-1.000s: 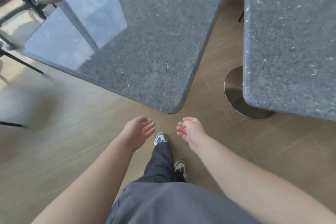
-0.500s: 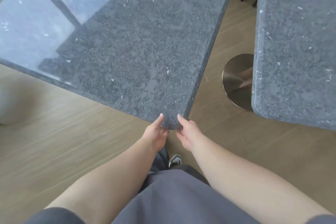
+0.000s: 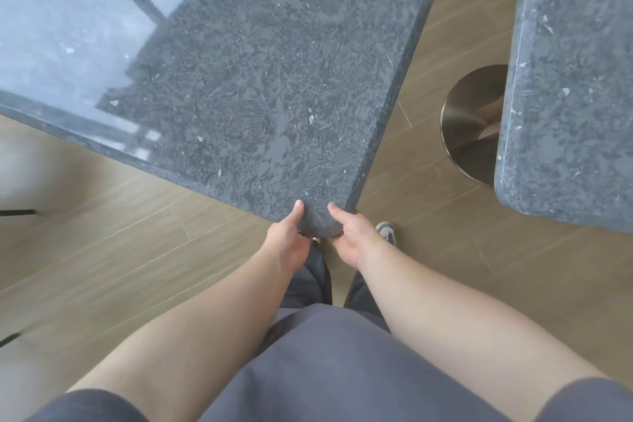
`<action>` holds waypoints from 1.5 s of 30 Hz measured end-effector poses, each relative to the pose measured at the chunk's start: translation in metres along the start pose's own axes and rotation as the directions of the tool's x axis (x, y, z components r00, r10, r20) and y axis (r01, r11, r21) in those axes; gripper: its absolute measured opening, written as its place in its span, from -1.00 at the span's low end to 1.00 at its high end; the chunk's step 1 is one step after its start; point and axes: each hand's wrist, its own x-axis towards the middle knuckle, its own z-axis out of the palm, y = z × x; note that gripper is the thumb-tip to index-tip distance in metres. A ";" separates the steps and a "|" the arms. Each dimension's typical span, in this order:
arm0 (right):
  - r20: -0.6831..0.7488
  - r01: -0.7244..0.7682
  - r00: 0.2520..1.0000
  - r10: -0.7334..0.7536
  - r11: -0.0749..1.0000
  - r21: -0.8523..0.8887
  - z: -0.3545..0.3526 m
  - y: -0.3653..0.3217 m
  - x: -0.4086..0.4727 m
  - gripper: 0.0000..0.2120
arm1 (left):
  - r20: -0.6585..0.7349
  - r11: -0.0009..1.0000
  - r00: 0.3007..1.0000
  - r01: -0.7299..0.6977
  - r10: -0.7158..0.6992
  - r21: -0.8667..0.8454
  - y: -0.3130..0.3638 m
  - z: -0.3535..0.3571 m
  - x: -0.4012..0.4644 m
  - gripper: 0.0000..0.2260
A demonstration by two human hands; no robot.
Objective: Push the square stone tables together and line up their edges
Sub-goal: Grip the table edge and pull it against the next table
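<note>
A dark grey speckled stone table (image 3: 260, 79) fills the upper left, turned at an angle, with its near rounded corner pointing at me. My left hand (image 3: 286, 240) and my right hand (image 3: 352, 236) both grip that corner, thumbs on top and fingers under the edge. A second stone table (image 3: 575, 86) of the same stone stands at the right. A wedge of bare floor separates the two tables, and their facing edges are not parallel.
A round brushed-metal pedestal base (image 3: 469, 127) shows under the right table, in the gap. The floor is wood-look planks (image 3: 120, 250). Thin black chair legs (image 3: 17, 212) poke in at the left edge. My feet stand just below the gripped corner.
My hands rose from open in the air below the corner and closed on it. I have stepped closer, so both tables look larger.
</note>
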 end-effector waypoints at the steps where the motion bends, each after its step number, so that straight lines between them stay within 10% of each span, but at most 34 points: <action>1: 0.021 -0.009 1.000 0.010 1.000 -0.014 -0.003 -0.001 0.002 -0.63 | -0.025 1.000 1.000 -0.018 0.018 -0.009 -0.001 0.001 0.001 -0.41; 4: 0.014 -0.063 0.998 0.065 0.996 -0.070 -0.005 -0.005 0.007 -0.63 | -0.088 0.999 0.996 -0.014 0.012 -0.033 -0.005 0.003 0.001 -0.14; 8: -0.010 -0.111 0.994 0.111 0.987 -0.116 -0.005 -0.009 0.012 -0.58 | -0.081 0.999 0.996 -0.032 0.031 -0.012 -0.003 0.018 -0.014 -0.57; 19: 0.043 -0.135 0.988 0.147 0.970 -0.202 -0.013 -0.017 0.016 -0.65 | -0.149 0.996 0.989 -0.030 0.018 -0.081 -0.005 0.042 -0.027 -0.82; 45: 0.091 -0.098 0.987 0.129 0.953 -0.287 -0.104 -0.141 0.015 -0.63 | -0.240 0.963 0.971 -0.045 -0.022 -0.266 -0.093 0.173 -0.012 -0.58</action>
